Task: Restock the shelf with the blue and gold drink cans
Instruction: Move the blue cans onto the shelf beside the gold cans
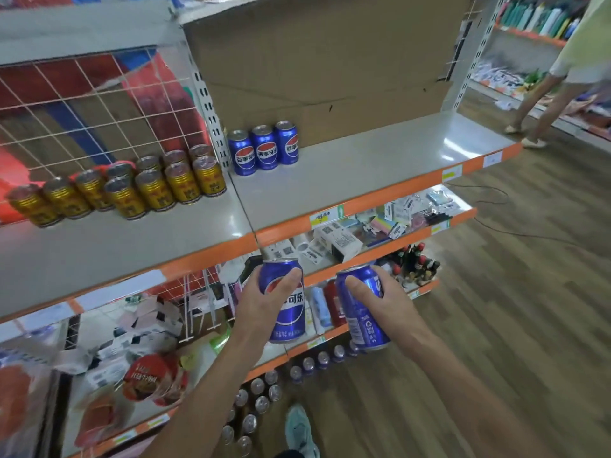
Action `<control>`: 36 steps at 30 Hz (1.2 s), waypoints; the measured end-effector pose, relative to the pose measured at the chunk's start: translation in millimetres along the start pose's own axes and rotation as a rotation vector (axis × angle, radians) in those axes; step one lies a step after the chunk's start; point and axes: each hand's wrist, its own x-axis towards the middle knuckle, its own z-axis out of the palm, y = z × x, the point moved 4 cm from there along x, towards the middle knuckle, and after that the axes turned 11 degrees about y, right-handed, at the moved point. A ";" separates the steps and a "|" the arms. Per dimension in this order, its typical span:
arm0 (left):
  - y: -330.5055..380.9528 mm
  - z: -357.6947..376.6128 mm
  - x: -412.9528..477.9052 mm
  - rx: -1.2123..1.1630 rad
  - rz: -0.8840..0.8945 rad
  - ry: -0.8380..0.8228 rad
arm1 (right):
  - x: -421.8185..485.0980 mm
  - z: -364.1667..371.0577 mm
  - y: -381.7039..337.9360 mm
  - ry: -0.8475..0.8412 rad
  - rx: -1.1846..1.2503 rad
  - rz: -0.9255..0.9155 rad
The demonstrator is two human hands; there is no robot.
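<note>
Three cans (265, 147) on shelf (363, 166), right of can rows (125, 188)

Blue cans (266, 147) on shelf: three. Held blue cans (287, 300): two. Gold cans (155, 190): eleven.

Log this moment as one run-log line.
left hand: holds blue can | right hand: holds second blue can | shelf: three blue cans | phase: carrying

Head-worn view (downward) over shelf (347, 180)
</note>
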 end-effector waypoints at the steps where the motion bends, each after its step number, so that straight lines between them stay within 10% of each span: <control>1: 0.7 4.7 8.9 -0.011 -0.003 0.002 | 7.9 1.0 -0.5 -0.002 -0.008 0.004; 36: 73.6 63.1 253.0 -0.067 0.108 0.213 | 334.8 89.1 -85.4 -0.327 0.015 -0.162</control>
